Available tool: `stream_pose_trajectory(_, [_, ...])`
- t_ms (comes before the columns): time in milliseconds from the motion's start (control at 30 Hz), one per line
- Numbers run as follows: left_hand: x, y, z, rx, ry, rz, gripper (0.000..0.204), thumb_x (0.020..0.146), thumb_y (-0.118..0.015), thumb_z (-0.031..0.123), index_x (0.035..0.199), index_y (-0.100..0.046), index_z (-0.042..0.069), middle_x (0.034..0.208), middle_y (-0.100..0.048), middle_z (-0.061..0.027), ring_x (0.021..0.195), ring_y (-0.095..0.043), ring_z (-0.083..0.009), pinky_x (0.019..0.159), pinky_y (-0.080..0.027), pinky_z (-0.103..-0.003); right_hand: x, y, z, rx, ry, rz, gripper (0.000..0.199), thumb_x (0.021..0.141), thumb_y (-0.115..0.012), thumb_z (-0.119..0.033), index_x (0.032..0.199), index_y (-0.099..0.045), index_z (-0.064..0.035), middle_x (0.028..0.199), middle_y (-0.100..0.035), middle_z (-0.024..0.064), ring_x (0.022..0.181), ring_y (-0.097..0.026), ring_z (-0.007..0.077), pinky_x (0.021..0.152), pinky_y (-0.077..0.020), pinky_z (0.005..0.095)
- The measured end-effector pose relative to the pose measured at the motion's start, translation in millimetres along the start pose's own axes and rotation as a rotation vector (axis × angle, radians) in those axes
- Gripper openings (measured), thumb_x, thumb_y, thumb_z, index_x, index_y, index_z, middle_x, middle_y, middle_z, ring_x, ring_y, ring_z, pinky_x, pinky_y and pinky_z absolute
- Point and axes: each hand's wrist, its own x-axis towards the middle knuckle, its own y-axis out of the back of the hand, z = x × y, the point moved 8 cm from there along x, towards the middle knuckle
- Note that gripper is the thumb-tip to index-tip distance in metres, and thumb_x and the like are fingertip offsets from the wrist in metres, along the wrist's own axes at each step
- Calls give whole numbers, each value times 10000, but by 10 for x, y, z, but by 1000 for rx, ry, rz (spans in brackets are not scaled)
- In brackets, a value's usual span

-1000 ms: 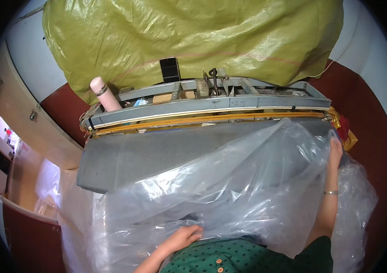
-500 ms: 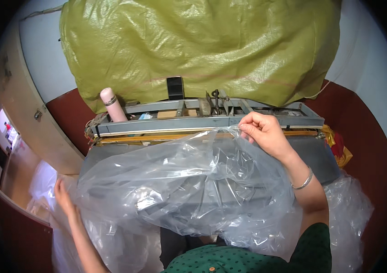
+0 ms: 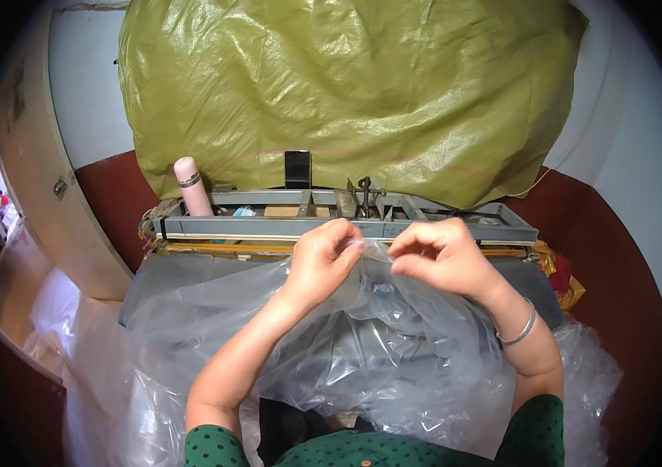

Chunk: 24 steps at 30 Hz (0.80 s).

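A large sheet of clear plastic film (image 3: 323,342) drapes in wrinkled folds over the dark grey work surface (image 3: 167,280) and down toward my lap. Its upper edge is lifted in front of the metal frame. My left hand (image 3: 323,257) pinches that edge between thumb and fingers. Close beside it on the right, my right hand (image 3: 444,257), with a silver bangle at the wrist, is curled on the same edge, thumb below the fingers. The exact contact at its fingertips is hard to see.
Behind the surface runs a grey metal frame (image 3: 269,227) holding small tools. A pink flask (image 3: 193,187) stands at its left, and a black phone-like slab (image 3: 297,170) leans at the back. A yellow-green tarp (image 3: 346,93) hangs behind. More plastic film (image 3: 584,381) bunches at the right.
My left hand has come from the far left to the middle and taken the film's edge beside my right hand. My right hand is slightly lower, and the film's left side has dropped.
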Motion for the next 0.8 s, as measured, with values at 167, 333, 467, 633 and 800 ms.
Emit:
stream_pose_trajectory(167, [-64,157,14,68,55,19,148,778,-649,53,749,-507,19,548,-503,-31,478,-453,-70,455,-367,-217,236,67,265,-35,-70,9,115,798,-622,-12,904,-613,30,817,-625,45,761,-587,97,685,-486,223])
stream_pose_trajectory(333, [-154,341,172,332,-121,132,218,764,-682,87,735,-473,33,535,-490,-46,484,-484,-78,442,-371,-236,331,-562,495,361,-140,-89,238,768,-663,-17,999,-616,16,826,-627,29,756,-566,59,696,-474,197])
stream_pose_trajectory(467, [-216,461,155,422,-136,68,225,773,-681,112,766,-469,37,544,-503,-57,498,-522,-84,438,-390,-258,370,-909,705,637,-247,-211,181,774,-671,-48,937,-629,19,811,-634,33,735,-567,64,684,-472,198])
stream_pose_trajectory(633, [-564,315,-258,-430,603,-586,206,838,-617,142,988,-534,28,631,-575,-25,547,-541,-64,438,-403,-221,257,-1180,1109,763,-102,-36,193,804,-664,-259,794,-578,-86,725,-554,-20,621,-499,48,477,-361,167])
stream_pose_trajectory(800, [-1410,471,-206,-534,770,-1057,292,830,-628,119,1094,-543,28,774,-613,-28,660,-598,-76,487,-441,-205,-422,-307,2251,1222,-128,416,9,818,-486,-111,817,-492,-105,616,-432,-17,467,-379,82,399,-317,226])
